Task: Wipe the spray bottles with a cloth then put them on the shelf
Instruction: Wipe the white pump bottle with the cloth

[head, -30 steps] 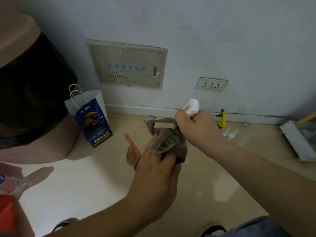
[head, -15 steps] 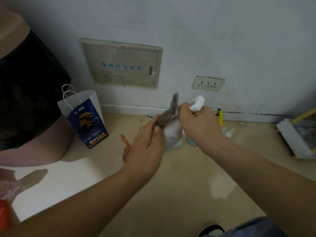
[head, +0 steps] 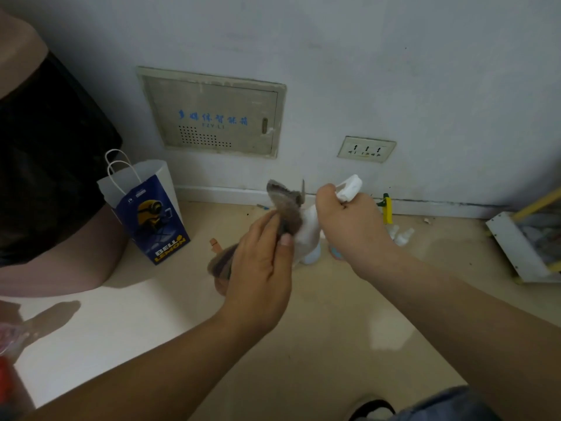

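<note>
The left grip (head: 261, 268) pinched a brown cloth (head: 287, 208) between thumb and fingers, pressing it against the near side of a white bottle (head: 309, 235). The right grip (head: 349, 226) was curled round the bottle's neck, under the spray head, holding it roughly upright. Just beyond the right grip, small bottles (head: 400, 235) stood by the wall. Well left of the left grip stood a bag (head: 148, 214).

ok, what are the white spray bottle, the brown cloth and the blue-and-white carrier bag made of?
White spray bottle: likely plastic, smooth and opaque, with a moulded trigger head. Brown cloth: soft fuzzy fabric, matte; it flops and folds, perhaps microfibre or towelling. Blue-and-white carrier bag: paper by its stiff creased sides, printed front, white cord handles.
</note>
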The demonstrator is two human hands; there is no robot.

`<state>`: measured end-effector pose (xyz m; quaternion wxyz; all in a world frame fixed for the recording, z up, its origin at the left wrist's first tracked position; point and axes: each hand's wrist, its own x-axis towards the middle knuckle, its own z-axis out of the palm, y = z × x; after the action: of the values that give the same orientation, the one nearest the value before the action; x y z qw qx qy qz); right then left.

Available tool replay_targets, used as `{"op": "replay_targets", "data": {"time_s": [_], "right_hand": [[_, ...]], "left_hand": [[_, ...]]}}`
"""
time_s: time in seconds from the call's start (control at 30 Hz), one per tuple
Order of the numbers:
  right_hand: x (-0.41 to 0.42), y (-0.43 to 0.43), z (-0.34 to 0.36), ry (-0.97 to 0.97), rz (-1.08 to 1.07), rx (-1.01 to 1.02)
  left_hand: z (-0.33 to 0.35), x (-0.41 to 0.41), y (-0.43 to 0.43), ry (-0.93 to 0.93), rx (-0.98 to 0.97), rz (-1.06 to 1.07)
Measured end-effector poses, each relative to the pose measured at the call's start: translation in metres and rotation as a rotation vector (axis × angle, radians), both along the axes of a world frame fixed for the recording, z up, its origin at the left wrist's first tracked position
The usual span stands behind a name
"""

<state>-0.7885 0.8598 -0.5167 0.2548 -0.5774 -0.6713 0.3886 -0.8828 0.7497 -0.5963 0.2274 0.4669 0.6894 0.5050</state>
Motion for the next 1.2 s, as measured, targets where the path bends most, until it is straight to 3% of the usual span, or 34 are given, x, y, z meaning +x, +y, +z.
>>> {"op": "replay_targets", "data": {"time_s": [0.17, 0.3, 0.37, 0.5, 0.6, 0.73, 0.9, 1.03, 1.2], "right_hand": [[0.013, 0.012, 0.0, -0.093, -0.075, -0.011], [0.019, 0.014, -0.006, -0.122, -0.078, -0.001], [0.018, 0.013, -0.006, -0.121, -0.089, -0.007], [0.009, 0.008, -0.003, -0.087, -0.064, -0.017], [0.003, 0.005, -0.006, -0.053, -0.02, -0.067], [0.006, 0.006, -0.008, -0.025, -0.064, -0.088], [0.019, 0.009, -0.008, -0.071, -0.083, -0.064], [0.028, 0.006, -0.015, -0.098, -0.093, -0.066], [0.032, -0.001, -0.01, -0.052, -0.14, -0.09]], "left_hand": [[-0.03, -0.009, -0.015, -0.373, -0.375, 0.08], [-0.001, -0.019, -0.004, -0.644, -0.335, 0.269], [0.016, -0.017, 0.003, -0.568, -0.263, 0.243], [0.023, -0.001, 0.004, 0.121, -0.089, -0.024], [0.019, 0.009, 0.002, 0.334, -0.091, -0.048], [-0.015, -0.006, -0.005, 0.175, -0.205, 0.024], [-0.023, -0.02, -0.015, -0.152, -0.588, -0.107], [-0.013, -0.037, -0.011, -0.166, -0.826, -0.082], [-0.021, -0.04, -0.021, -0.202, -0.795, -0.024]]}}
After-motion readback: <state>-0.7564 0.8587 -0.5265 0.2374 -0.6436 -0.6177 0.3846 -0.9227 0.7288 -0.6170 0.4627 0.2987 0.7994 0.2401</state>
